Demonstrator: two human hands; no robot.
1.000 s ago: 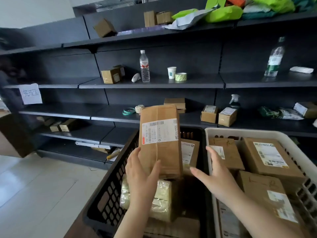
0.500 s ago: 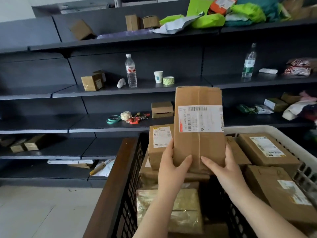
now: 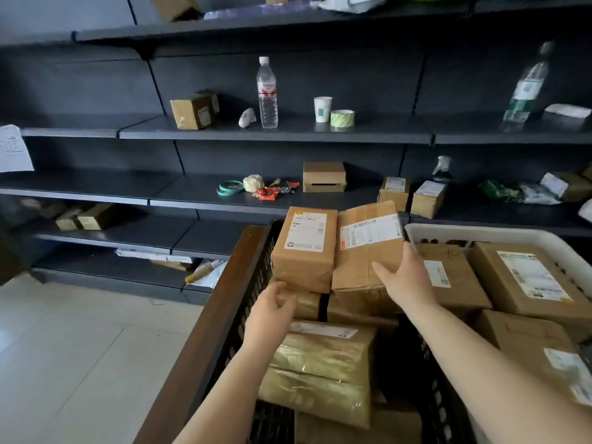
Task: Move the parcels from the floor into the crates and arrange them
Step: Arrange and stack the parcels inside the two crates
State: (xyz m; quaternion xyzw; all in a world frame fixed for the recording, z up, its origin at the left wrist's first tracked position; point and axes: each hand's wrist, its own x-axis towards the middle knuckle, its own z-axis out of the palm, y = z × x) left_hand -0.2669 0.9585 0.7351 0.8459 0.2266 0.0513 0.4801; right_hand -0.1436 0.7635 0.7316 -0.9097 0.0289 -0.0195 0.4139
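A brown parcel with a barcode label (image 3: 362, 251) leans tilted at the far end of the black crate (image 3: 224, 309), beside another upright brown parcel (image 3: 304, 251). My right hand (image 3: 405, 280) holds the barcode parcel by its right edge, thumb on its front face. Lower left, my left hand (image 3: 272, 312) has loosely curled fingers that touch a tape-wrapped parcel (image 3: 306, 304) under the upright one. A shiny tape-wrapped parcel (image 3: 320, 373) lies nearer me in the same crate. The white crate (image 3: 480, 232) on the right holds several brown parcels.
Dark shelving (image 3: 275, 133) runs behind the crates, carrying water bottles (image 3: 267, 94), a cup, tape rolls and small boxes (image 3: 324, 176). Pale floor (image 3: 80, 347) lies to the left of the black crate.
The barcode parcel went from upright in both hands down into the black crate's far right. My left hand let go and dropped to the tape-wrapped parcel.
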